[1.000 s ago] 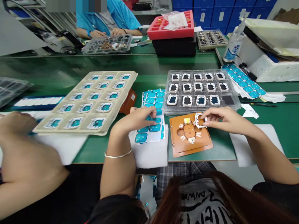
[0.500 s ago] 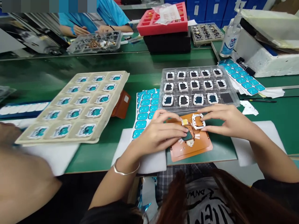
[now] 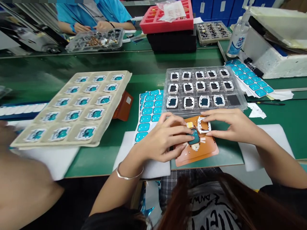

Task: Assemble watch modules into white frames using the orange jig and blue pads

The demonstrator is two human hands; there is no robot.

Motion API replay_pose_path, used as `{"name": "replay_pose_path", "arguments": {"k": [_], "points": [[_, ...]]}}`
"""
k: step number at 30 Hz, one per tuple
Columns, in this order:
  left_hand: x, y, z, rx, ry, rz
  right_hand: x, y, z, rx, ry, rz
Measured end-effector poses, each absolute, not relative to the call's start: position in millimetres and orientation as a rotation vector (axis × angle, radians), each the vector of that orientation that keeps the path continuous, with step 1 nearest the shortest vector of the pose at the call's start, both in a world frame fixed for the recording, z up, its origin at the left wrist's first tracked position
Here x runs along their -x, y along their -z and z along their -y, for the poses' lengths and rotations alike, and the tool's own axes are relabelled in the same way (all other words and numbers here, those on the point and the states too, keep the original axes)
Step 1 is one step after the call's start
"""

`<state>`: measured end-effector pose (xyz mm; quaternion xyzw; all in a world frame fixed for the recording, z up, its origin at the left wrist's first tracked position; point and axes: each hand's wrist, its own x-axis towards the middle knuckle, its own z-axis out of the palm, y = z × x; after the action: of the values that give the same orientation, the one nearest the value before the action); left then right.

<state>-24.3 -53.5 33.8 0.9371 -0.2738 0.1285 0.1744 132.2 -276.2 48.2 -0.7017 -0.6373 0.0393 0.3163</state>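
Pressing or resting on the teal piece [image 3: 195,138], the left hand [image 3: 163,137] has crossed from the sticker sheets [image 3: 146,113] to the orange plate [image 3: 203,151] within the last second. The teal piece lies at the middle of that plate, apparently over its recess, with the fingertips covering part of it. I judge that the work in hand is now settling this piece, since the hand is no longer over the sheets. The left fingers are spread on top; whether they also pinch the piece, I cannot tell. The right hand [image 3: 229,126] keeps the white frame [image 3: 199,124] between fingers and thumb, just above or on the right far part of the plate, beside the teal piece.

Just beyond the plate, the clear tray [image 3: 242,104] carries fourteen white frames with dark centres, each in its own cell. Well to the left of the plate, the beige tray [image 3: 96,140] has fifteen cells, each with a white-and-teal piece. Far beyond the plate, the red tray [image 3: 155,29] sits on a black box [image 3: 171,43], bearing papers in plastic; to its right, a compartment box [image 3: 214,41] holds small mixed parts. Farther left, near a co-worker's hands [image 3: 103,25], a plastic box [image 3: 72,48] holds coppery and pale bits
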Motion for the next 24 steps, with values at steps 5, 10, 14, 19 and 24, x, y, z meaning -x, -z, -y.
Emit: {"name": "replay_pose_path", "arguments": {"k": [5,10,14,19,24], "points": [[25.1,-34.3,55.8,-2.672,-0.413,0.791,-134.6,-47.1,278.4,1.862,-0.075,1.656],[27.7,-30.6,58.7,-2.747,-0.802,0.604,-127.3,-40.0,270.2,1.697,0.081,1.755],[30.1,-28.3,62.3,-2.776,-0.941,0.425,-117.2,-30.8,261.0,1.557,0.142,1.797],[30.9,-28.6,66.3,-2.796,-0.884,0.402,-114.2,-24.2,257.1,1.53,0.165,1.776],[31.8,-28.4,66.2,-2.843,-0.852,0.355,-115.8,-24.4,257.9,1.547,0.106,1.786]]}}
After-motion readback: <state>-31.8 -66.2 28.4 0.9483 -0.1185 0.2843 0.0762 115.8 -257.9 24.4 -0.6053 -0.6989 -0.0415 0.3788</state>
